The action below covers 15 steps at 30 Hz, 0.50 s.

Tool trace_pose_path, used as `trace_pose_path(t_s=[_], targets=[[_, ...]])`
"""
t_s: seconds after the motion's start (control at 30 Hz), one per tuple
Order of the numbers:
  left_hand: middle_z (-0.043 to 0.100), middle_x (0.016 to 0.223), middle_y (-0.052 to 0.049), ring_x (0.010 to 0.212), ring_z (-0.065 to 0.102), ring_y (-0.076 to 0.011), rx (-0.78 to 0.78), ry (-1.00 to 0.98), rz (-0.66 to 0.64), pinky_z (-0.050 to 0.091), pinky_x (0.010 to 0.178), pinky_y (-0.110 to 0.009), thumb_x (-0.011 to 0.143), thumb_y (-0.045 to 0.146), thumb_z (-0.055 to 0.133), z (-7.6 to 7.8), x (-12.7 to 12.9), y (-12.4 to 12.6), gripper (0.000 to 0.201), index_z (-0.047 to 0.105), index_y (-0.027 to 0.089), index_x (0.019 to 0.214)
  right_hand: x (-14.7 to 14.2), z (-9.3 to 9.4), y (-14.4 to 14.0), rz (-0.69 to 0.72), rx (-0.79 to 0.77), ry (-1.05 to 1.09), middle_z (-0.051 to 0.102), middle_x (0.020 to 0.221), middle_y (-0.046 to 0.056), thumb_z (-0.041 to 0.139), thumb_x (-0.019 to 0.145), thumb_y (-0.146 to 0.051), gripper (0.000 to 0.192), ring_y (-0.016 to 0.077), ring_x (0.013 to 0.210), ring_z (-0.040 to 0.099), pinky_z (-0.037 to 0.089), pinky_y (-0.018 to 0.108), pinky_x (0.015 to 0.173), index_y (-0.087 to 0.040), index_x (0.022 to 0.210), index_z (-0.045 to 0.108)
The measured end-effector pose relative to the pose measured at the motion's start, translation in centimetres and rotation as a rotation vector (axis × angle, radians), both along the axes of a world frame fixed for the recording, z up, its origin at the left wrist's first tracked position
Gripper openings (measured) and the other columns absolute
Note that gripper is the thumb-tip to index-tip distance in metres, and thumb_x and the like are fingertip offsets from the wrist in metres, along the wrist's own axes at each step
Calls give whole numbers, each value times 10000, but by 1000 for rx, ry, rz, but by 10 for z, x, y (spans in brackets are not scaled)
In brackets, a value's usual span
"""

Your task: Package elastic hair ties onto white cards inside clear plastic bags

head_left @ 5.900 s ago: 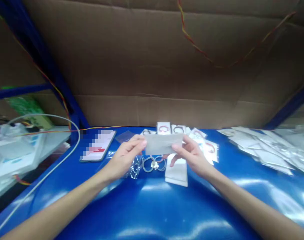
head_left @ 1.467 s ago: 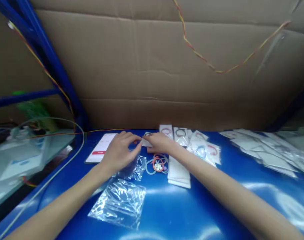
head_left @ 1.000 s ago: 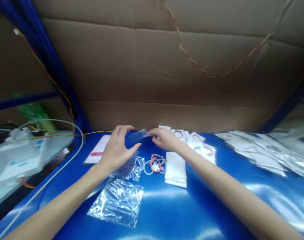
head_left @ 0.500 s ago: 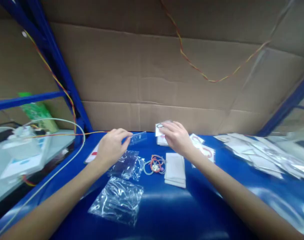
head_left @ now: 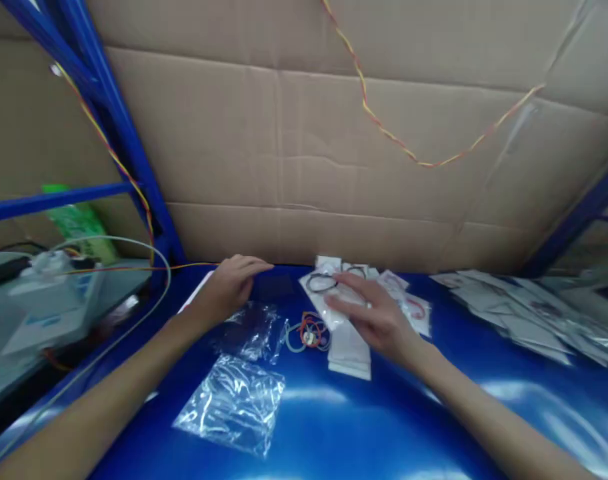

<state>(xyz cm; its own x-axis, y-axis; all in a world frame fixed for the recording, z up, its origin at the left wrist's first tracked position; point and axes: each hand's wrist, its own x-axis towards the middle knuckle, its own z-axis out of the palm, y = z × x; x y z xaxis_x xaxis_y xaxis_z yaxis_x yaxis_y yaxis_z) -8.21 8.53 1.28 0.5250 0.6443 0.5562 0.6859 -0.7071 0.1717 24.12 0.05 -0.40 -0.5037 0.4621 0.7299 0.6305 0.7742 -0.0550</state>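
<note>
My right hand (head_left: 377, 317) reaches over a clear packet with a white card and a black elastic loop (head_left: 321, 283). Its fingers are spread; the fingertips lie at the packet's right edge. Partly under that packet is a stack of white cards (head_left: 350, 353). My left hand (head_left: 229, 283) hovers at the back left, thumb and fingers apart, with nothing clearly visible in them. A dark rectangular patch (head_left: 277, 285) shows beside its fingertips; I cannot tell if it is film. Orange and pale elastic loops (head_left: 309, 331) lie between the hands.
Clear plastic bags (head_left: 234, 403) lie at front left, with more bags (head_left: 254, 330) behind. Further packets (head_left: 414, 310) rest past my right hand. Several flat packets (head_left: 504, 307) spread at far right. A cardboard wall (head_left: 304, 153) closes the back; a pale cable (head_left: 149, 313) curves at left.
My right hand has come nearer and its fingers have spread; the black-loop packet now lies lower, over the card stack. The clear film at my left fingertips no longer shows plainly.
</note>
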Motion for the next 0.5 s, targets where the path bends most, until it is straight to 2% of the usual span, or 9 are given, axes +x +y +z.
trace_pose_path(t_s=[0.07, 0.13, 0.23, 0.3, 0.37, 0.4, 0.47, 0.5], targets=[[753, 1217, -107, 1066, 704, -259, -104, -261, -29, 551, 965, -428, 968, 237, 515, 6, 14, -15, 346, 681, 202, 1270, -5, 1, -5, 82, -70, 36, 561, 1521, 102, 507, 965, -70, 449, 277, 1395, 542, 518, 494, 1082, -317, 1269, 727], [741, 1239, -117, 1023, 722, -257, -264, -389, -154, 584, 911, -406, 956, 341, 605, 7, 29, -31, 400, 627, 201, 1330, -10, 0, -11, 134, -161, 58, 475, 1596, 71, 509, 953, -53, 487, 272, 1415, 524, 511, 477, 1100, -334, 1294, 714], [761, 1133, -95, 950, 730, -241, -473, -493, -241, 610, 858, -399, 896, 338, 721, 2, 46, -46, 485, 598, 229, 1353, -14, -2, -18, 187, -293, 91, 300, 1691, 19, 502, 942, -46, 519, 280, 1495, 412, 432, 493, 1173, -335, 1329, 693], [771, 1017, -80, 880, 738, -232, -571, -571, -249, 622, 807, -390, 857, 329, 769, -3, 53, -49, 481, 626, 209, 1301, -17, -3, -22, 197, -414, 184, 257, 1706, -2, 469, 950, -58, 561, 283, 1545, 311, 356, 523, 1217, -349, 1399, 638], [777, 976, -78, 842, 753, -232, -670, -675, -255, 635, 765, -384, 828, 333, 796, -7, 56, -47, 491, 628, 189, 1266, -21, -3, -24, 215, -620, 380, 350, 1670, 33, 434, 973, -107, 628, 281, 1528, 350, 383, 541, 1194, -364, 1546, 455], [780, 982, -82, 838, 761, -236, -715, -723, -256, 642, 747, -383, 819, 334, 803, -9, 56, -46, 503, 617, 185, 1262, -24, -4, -25, 243, -739, 509, 456, 1608, 68, 425, 991, -156, 660, 283, 1472, 447, 444, 544, 1146, -362, 1609, 321], [785, 988, -88, 836, 771, -251, -771, -756, -257, 651, 716, -391, 819, 332, 799, -12, 57, -44, 509, 591, 186, 1260, -31, -5, -24, 317, -970, 744, 697, 1331, 113, 461, 1007, -285, 753, 286, 1212, 688, 573, 524, 990, -327, 1657, 82], [784, 973, -87, 826, 772, -256, -773, -737, -255, 653, 705, -397, 830, 333, 787, -12, 57, -44, 495, 581, 187, 1256, -34, -6, -24, 337, -1054, 830, 768, 1137, 99, 511, 995, -353, 813, 282, 1028, 761, 617, 502, 890, -304, 1657, 41]])
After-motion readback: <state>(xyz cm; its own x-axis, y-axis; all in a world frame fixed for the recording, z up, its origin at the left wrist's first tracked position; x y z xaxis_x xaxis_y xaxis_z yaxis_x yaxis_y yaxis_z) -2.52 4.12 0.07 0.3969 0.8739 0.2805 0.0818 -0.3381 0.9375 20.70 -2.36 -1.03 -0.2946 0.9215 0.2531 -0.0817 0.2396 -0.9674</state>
